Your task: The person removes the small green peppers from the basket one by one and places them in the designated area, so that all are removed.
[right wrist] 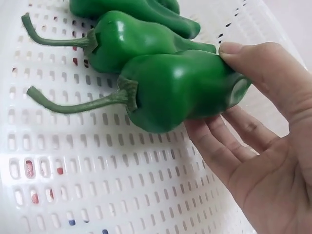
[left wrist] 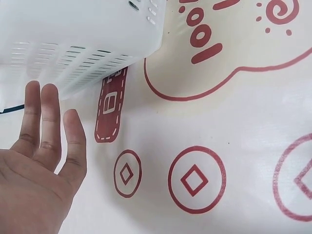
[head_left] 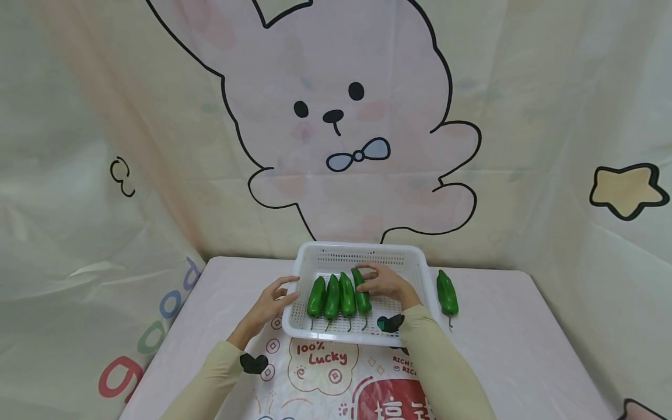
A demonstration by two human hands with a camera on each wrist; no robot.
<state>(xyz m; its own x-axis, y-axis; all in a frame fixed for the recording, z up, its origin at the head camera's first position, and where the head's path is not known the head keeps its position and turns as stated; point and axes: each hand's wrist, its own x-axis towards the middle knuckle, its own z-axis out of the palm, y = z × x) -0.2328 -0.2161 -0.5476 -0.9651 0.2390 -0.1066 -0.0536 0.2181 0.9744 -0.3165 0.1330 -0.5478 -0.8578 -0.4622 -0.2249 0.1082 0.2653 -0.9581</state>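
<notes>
A white perforated plastic basket [head_left: 362, 252] stands at the back of the table with several green peppers in a row inside, stems toward me. My right hand [head_left: 385, 282] reaches into it and grips the rightmost green pepper [head_left: 361, 294]. In the right wrist view, the thumb lies on the tip end of that pepper [right wrist: 165, 87], the other fingers are beneath it, and its stem points away from the hand. My left hand [head_left: 270, 303] is at the basket's left side, its fingers extended. The left wrist view has those fingertips right at the slotted basket wall [left wrist: 78, 53].
One more green pepper [head_left: 447, 293] lies on the table just right of the basket. A printed sheet [head_left: 324, 373] with red designs covers the table in front and runs under the basket. A cartoon-printed curtain [head_left: 336, 192] hangs directly behind the table.
</notes>
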